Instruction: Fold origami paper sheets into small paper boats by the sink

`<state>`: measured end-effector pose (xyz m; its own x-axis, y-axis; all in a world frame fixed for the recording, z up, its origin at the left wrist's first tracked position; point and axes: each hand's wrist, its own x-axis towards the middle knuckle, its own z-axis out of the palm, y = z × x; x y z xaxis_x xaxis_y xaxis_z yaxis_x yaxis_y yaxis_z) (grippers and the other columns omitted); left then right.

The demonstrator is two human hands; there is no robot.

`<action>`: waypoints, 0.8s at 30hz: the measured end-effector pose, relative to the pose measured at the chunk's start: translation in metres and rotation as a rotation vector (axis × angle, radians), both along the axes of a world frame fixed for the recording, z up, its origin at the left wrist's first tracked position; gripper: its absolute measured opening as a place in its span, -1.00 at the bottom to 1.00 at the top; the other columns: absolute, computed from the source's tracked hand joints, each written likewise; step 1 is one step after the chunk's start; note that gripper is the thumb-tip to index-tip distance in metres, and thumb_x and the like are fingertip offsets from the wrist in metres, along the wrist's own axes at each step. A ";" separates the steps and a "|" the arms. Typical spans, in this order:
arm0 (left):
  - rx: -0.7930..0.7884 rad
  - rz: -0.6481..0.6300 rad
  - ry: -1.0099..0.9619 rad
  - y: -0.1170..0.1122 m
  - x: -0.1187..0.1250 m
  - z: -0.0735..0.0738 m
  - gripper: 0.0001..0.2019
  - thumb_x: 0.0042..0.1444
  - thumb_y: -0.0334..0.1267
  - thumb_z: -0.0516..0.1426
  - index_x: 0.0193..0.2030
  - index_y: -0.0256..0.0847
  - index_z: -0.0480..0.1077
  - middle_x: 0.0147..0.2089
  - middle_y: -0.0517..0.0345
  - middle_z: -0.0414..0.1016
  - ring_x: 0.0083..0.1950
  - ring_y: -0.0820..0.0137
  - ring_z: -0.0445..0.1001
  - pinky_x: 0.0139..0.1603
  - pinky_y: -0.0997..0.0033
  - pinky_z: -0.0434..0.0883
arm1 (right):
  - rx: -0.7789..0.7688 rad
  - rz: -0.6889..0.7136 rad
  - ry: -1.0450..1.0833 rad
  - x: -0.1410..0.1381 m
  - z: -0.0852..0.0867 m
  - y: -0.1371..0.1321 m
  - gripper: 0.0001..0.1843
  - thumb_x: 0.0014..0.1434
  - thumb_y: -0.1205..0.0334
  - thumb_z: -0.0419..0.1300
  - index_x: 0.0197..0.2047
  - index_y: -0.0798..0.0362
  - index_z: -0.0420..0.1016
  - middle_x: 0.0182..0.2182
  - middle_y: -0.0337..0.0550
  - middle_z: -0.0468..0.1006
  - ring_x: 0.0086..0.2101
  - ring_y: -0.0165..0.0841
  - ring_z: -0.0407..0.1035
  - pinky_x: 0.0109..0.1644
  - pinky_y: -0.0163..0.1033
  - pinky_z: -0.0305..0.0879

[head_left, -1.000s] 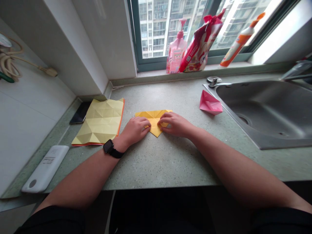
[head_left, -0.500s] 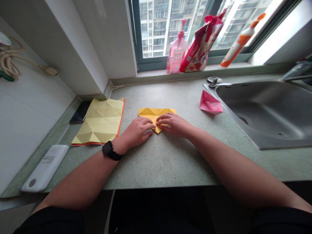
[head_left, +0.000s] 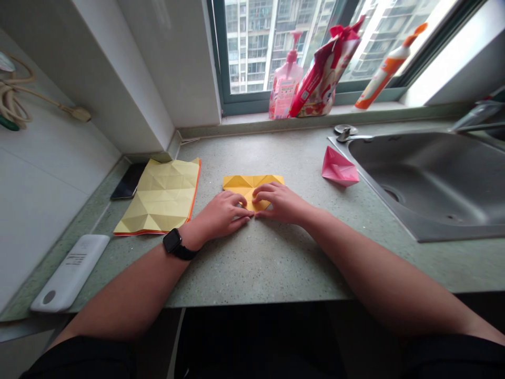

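Yellow paper (head_left: 245,182) takes centre stage, creased and lying mid-counter, about halfway between the front edge and the back edge under the window. Left hand (head_left: 223,213) at its near side: fingers curled, thumb stretched along to the paper's near tip, only a narrow gap between. Right hand (head_left: 282,200) opposite: fingers arched, tips down on the sheet, thumb drawn close to that same tip. Whether either one pinches the paper, I cannot tell. Working from both sides, they probably steady it against the counter (head_left: 252,263).

Outward now! Towards the counter's back-left corner lies a stack of pale-yellow sheets (head_left: 161,195), orange showing underneath, likely parked there to leave working room. It covers part of a dark, phone-like slab (head_left: 128,181). One white device (head_left: 71,273) sits at the front-left corner. Across the way, one pink folded paper (head_left: 339,168) stands just beside the sink's (head_left: 434,234) left rim, seemingly set aside.

The count: one yellow paper, one pink piece, one stack, its sheets too tight to number.
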<state>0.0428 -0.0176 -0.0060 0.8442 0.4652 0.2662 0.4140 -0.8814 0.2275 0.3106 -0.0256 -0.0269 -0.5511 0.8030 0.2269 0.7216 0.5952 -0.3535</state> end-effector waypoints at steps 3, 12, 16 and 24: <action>0.019 0.069 -0.011 0.003 -0.003 0.000 -0.80 0.46 -0.11 0.25 0.03 0.09 0.74 0.09 0.01 0.60 0.10 0.16 0.52 0.22 0.03 0.44 | -0.004 -0.003 0.000 0.000 0.000 0.000 -0.73 0.22 0.04 0.55 -0.05 -0.13 0.69 0.12 -0.08 0.69 0.12 -0.06 0.52 0.27 0.11 0.42; 0.097 0.276 0.048 0.014 -0.016 0.002 -0.81 0.43 -0.12 0.26 -0.02 0.05 0.76 0.19 -0.04 0.57 0.17 0.07 0.47 0.28 -0.08 0.39 | -0.010 -0.008 -0.002 0.000 0.002 -0.002 -0.73 0.22 0.05 0.55 -0.05 -0.14 0.69 0.13 -0.09 0.68 0.13 -0.07 0.50 0.28 0.10 0.41; 0.104 0.398 0.106 0.015 -0.018 0.003 -0.76 0.47 -0.10 0.22 0.00 0.02 0.76 0.25 -0.05 0.56 0.21 0.05 0.45 0.33 -0.09 0.35 | -0.003 0.009 -0.009 0.001 0.002 -0.001 -0.72 0.24 0.05 0.54 -0.04 -0.11 0.69 0.13 -0.07 0.68 0.13 -0.08 0.50 0.27 0.08 0.41; 0.135 0.606 0.148 0.013 -0.018 0.005 -0.75 0.46 -0.11 0.21 0.03 -0.01 0.75 0.20 -0.08 0.56 0.21 0.02 0.44 0.33 -0.09 0.33 | -0.016 0.016 -0.014 0.001 0.002 0.000 -0.72 0.26 0.04 0.52 -0.01 -0.12 0.69 0.14 -0.06 0.67 0.15 -0.07 0.49 0.28 0.08 0.40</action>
